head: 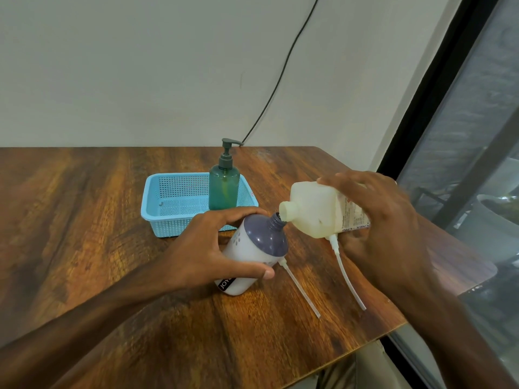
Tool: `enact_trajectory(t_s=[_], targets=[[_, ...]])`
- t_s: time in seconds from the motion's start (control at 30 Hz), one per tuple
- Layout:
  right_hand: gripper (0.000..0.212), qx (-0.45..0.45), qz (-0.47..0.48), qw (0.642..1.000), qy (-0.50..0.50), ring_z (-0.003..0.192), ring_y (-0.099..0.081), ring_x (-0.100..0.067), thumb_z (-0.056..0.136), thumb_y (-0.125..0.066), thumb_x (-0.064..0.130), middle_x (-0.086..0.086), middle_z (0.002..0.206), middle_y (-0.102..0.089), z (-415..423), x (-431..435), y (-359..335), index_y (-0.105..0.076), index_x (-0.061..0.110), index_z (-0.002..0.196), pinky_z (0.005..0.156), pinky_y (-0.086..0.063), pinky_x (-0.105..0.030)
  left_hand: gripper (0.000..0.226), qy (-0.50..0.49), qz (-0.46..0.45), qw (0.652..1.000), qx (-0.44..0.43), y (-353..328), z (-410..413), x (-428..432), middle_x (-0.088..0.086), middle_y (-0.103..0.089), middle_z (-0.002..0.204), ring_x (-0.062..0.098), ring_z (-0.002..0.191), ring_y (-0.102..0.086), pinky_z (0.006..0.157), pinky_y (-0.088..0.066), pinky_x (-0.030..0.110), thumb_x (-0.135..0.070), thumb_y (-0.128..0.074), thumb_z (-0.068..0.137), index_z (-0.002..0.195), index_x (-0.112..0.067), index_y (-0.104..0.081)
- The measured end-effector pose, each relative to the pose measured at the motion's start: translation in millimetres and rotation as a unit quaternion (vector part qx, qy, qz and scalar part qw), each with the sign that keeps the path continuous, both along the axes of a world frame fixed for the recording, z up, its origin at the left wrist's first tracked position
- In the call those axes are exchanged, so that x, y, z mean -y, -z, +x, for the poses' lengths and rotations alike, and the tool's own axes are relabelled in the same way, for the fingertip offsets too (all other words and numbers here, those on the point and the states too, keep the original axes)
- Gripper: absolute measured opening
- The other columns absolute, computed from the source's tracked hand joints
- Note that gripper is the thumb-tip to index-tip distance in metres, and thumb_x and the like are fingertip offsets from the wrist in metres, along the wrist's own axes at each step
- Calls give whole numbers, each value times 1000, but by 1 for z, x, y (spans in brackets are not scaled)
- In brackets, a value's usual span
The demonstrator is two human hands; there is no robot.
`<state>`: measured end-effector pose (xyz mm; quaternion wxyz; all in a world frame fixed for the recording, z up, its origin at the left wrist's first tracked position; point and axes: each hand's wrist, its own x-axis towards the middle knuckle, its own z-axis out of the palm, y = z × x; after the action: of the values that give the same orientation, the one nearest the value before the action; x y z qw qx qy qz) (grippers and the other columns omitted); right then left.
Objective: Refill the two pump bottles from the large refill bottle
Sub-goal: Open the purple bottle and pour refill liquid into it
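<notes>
Over the table [112, 220], left hand [207, 248] grips the tilted pump bottle [258, 245] — right hand [384, 220] grasps the refill bottle [311, 211].

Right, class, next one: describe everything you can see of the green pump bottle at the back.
The green pump bottle is translucent teal plastic with a darker grey-green pump head fitted, nozzle pointing right. A pale dip tube shows faintly through the body. It stands upright inside the blue basket, toward its right side. Neither the left hand nor the right hand touches it; its fill level cannot be told.
</notes>
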<state>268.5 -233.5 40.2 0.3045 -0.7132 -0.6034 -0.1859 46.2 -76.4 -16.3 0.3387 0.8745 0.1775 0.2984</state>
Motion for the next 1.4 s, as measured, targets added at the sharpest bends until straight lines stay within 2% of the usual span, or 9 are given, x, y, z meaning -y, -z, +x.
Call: enact_trajectory(t_s=[0.23, 0.67, 1.07, 1.23, 1.4], targets=[[83, 2, -6, 1000, 3, 137, -44, -24, 66, -91, 11, 3, 140, -60, 0, -1, -1, -57, 38, 137, 111, -35, -62, 76, 5, -6, 1000, 11, -3, -1, 2, -36, -61, 126, -10, 120, -56, 93, -47, 7, -71, -83, 55, 125, -55, -56], [82, -2, 0, 1000, -3, 135, -46, -25, 65, -93, 13, 1, 138, -61, 0, -1, -3, -59, 36, 135, 111, -35, -61, 88, 4, -12, 1000, -4, 0, -1, -1, -27, -65, 128, -4, 123, -58, 99, -57, 33, -68, -86, 57, 136, -39, -59], [84, 3, -3, 1000, 3, 135, -47, -27, 64, -93, 10, 1, 138, -61, -1, -2, -5, -59, 36, 135, 109, -36, -65, 86, 4, -11, 1000, -1, -3, -2, 1, -28, -65, 126, -4, 123, -58, 102, -54, 32, -68, -87, 57, 134, -40, -61], [84, 2, -4, 1000, -4, 136, -46, -26, 64, -92, 9, 1, 139, -60, 0, -2, -6, -58, 38, 135, 110, -35, -61, 82, 6, -11, 1000, 4, -4, -2, 2, -30, -64, 126, -6, 122, -58, 100, -54, 27, -62, -89, 58, 132, -42, -61], [83, 4, -8, 1000, 1, 137, -46, -28, 64, -92, 8, 0, 139, -61, -3, -2, -7, -59, 36, 135, 111, -31, -57, 85, 5, -10, 1000, 0, -3, -2, 1, -31, -63, 127, -7, 122, -57, 99, -54, 27, -65, -88, 57, 134, -41, -60]])
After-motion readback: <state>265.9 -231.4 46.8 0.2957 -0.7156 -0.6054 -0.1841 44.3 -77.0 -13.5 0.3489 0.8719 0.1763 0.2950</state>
